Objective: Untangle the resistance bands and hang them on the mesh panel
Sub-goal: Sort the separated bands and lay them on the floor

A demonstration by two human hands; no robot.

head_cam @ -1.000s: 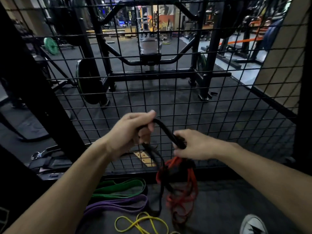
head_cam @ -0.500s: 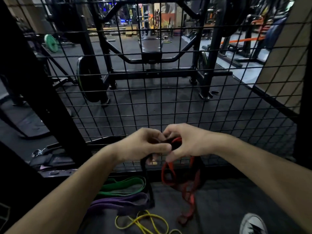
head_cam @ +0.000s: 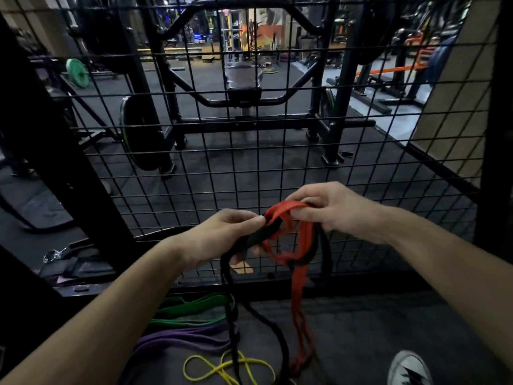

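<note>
A red resistance band [head_cam: 298, 247] and a black resistance band [head_cam: 259, 237] hang knotted together between your hands, just in front of the lower part of the mesh panel [head_cam: 277, 151], their loose loops trailing to the floor mat [head_cam: 361, 334]. Your left hand [head_cam: 222, 234] pinches the black band where it crosses the red one, fingers curled round it; your right hand [head_cam: 330, 211] grips the upper loop of the red band, fingers closed over it. Nothing hangs on the panel yet. On the mat near its left edge lie a green band [head_cam: 194, 309], a purple band [head_cam: 180, 339] and a yellow band [head_cam: 222, 370], the black loops draped over them. The likely trouble from here: pulling the two hands apart before a loop is fed through would tighten the knot rather than free it, and the trailing black loops could drag the yellow band into the tangle. A stretched band slipping from either grip could snap back. How the red and black strands cross below your right hand is hard to read in the dim light, the lower red loops blur near the bottom edge, and the yellow band is cut off there beside a sneaker [head_cam: 408, 369].
</note>
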